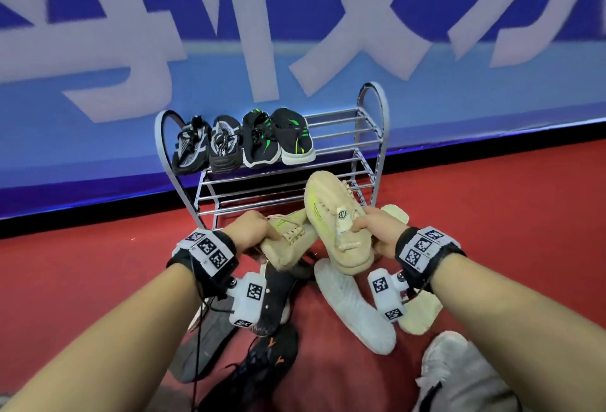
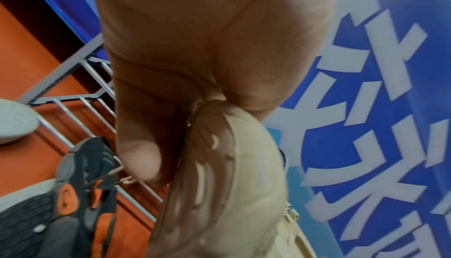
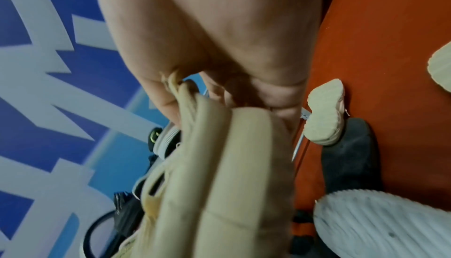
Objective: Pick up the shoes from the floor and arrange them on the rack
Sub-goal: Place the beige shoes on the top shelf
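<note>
While both hands reach forward, left hand [image 1: 252,231] gripping one beige shoe [image 1: 288,244] — right hand [image 1: 377,231] another [image 1: 334,215].

The left hand [image 1: 254,231] covers the heel of the beige knit sneaker [image 1: 288,244] it grips, and its fingers underneath stay out of sight. Below that grip, the wrist-mounted camera block hides part of a black slip-on shoe [image 1: 278,293]. Past the right hand [image 1: 377,231], a pale ribbed sole [image 1: 398,213] peeks out, mostly hidden. Both wrist views smear with blur, and a grey-white sneaker [image 1: 459,375] runs off the bottom edge.
</note>
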A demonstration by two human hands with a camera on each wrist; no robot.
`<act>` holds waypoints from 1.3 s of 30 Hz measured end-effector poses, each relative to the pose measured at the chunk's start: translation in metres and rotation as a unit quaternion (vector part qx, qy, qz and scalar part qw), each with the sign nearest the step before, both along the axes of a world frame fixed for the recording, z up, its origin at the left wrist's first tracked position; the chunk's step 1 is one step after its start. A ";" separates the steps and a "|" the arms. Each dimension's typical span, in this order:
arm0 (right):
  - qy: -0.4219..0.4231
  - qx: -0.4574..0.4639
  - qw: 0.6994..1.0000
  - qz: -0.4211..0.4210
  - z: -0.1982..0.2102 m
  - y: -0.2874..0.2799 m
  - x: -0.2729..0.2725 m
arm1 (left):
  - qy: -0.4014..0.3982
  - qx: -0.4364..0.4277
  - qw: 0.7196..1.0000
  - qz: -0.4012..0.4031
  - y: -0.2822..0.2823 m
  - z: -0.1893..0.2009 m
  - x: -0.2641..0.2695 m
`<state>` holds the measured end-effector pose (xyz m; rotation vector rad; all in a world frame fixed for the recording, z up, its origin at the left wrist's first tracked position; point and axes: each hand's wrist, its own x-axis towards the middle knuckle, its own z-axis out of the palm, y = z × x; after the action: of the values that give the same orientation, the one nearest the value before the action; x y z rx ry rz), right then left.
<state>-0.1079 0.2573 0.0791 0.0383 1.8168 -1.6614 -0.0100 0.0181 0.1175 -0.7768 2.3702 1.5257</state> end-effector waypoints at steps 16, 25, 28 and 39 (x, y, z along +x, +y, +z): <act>-0.013 -0.051 0.995 -0.089 0.131 0.015 -0.049 | 0.143 0.152 0.978 0.002 0.074 0.087 -0.062; -0.051 0.005 0.996 -0.070 0.141 -0.003 -0.106 | 0.257 0.157 0.952 0.064 0.090 0.079 -0.108; -0.079 -0.061 0.994 -0.049 0.142 -0.010 -0.097 | 0.262 0.183 0.946 0.055 0.082 0.073 -0.120; -0.056 -0.122 0.984 -0.115 0.106 -0.040 -0.144 | 0.146 0.223 0.962 0.065 0.049 0.075 -0.155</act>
<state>-0.2523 0.2169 0.1849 0.2377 1.5616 -1.9902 -0.1648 0.0667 0.1920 -0.6425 2.0508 2.2576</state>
